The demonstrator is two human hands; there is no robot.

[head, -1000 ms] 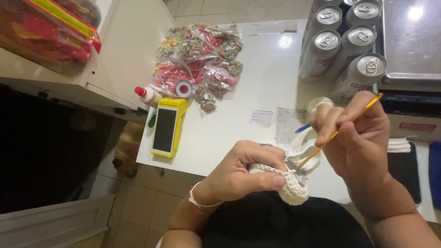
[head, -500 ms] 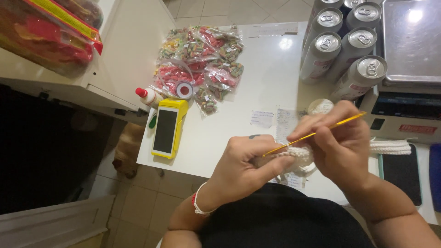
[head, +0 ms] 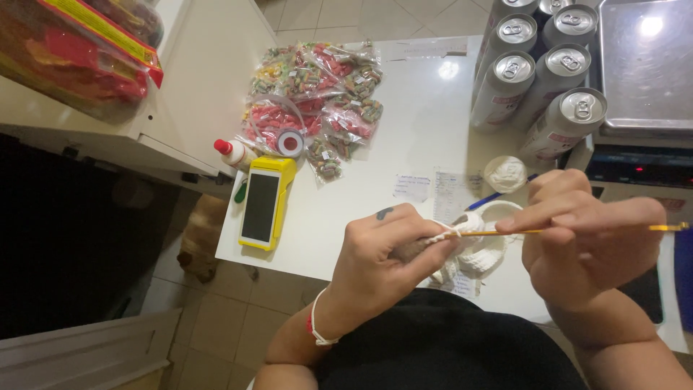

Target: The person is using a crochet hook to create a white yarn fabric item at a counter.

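On the white table (head: 433,123), taken as the landmark for all that follows, largest to smallest:

- Metal tray (head: 646,65), at the table's far right corner, on a dark appliance
- Drink cans (head: 538,68), six or so in view, grey, upright, clustered just left of the tray
- Bags of coloured sweets (head: 317,94), clear, heaped at the table's far left
- Right hand (head: 588,242), over the table's near edge, closed in a pinch on the crochet hook; wrist toward the person
- Left hand (head: 382,256), over the same near edge, left of the right hand, fingers closed around the white crochet piece
- Yellow handheld terminal (head: 263,206), dark screen up, at the table's near left edge
- White crochet piece (head: 469,249), partly hidden in the left hand, the rest hanging out just right of it, between the two hands and nearer the left
- Small white cup (head: 505,173), beyond the hands, in front of the cans
- Roll of tape (head: 290,142) and red-capped glue bottle (head: 234,152), beside the sweets
- Crochet hook (head: 599,230), thin, yellow; long axis runs left to right, tip at the work by the left fingertips, tail jutting past the right hand
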